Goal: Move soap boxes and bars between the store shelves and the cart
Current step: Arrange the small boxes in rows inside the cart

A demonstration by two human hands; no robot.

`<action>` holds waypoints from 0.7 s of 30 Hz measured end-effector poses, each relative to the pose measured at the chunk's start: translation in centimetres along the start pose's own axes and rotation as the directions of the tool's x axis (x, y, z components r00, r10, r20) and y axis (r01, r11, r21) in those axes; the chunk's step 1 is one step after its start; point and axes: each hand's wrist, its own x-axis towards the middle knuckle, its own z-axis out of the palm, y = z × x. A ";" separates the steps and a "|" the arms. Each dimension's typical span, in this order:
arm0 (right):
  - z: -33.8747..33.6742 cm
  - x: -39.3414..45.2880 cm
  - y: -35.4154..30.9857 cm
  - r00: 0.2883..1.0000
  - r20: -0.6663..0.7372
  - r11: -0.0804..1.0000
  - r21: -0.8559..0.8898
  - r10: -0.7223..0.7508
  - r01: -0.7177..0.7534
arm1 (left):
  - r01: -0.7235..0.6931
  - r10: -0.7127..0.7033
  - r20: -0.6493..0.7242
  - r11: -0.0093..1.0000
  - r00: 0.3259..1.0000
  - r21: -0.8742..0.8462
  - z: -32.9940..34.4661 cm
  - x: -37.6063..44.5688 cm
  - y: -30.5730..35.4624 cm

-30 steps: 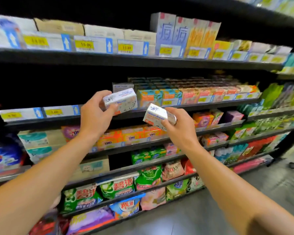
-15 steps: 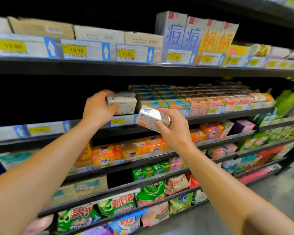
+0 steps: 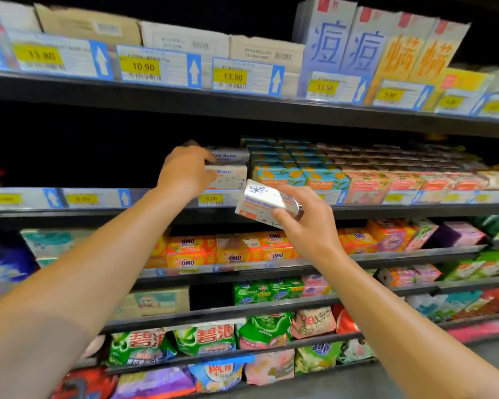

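A shopper's left hand (image 3: 185, 175) reaches to the front edge of a store shelf (image 3: 84, 214), its grip closed around the end of a white Goat Soap box (image 3: 228, 178) that sits on the shelf beneath a second white box (image 3: 231, 154), just beside a row of teal-and-orange soap cartons (image 3: 280, 175). The box appears to be going in flush with its neighbours, label outward, above a yellow price tag (image 3: 211, 199). The right hand (image 3: 308, 226) holds a matching Goat Soap carton (image 3: 264, 204) clear of the shelf, tilted, thumb on the near face and fingers wrapped behind it, seemingly waiting its turn for the same stack. Holding one box per hand would let the shopper place them back to back without another reach. Lower shelves carry orange OMO bars (image 3: 236, 251) and green detergent bags (image 3: 202, 341). No cart is in view. The stack is narrow, so a careless push could tip the upper box.
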 end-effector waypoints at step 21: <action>-1.1 1.1 1.8 0.997 0.037 0.991 0.117 -0.064 0.059 | -0.020 0.016 0.044 0.994 0.999 0.110 1.5 2.4 1.2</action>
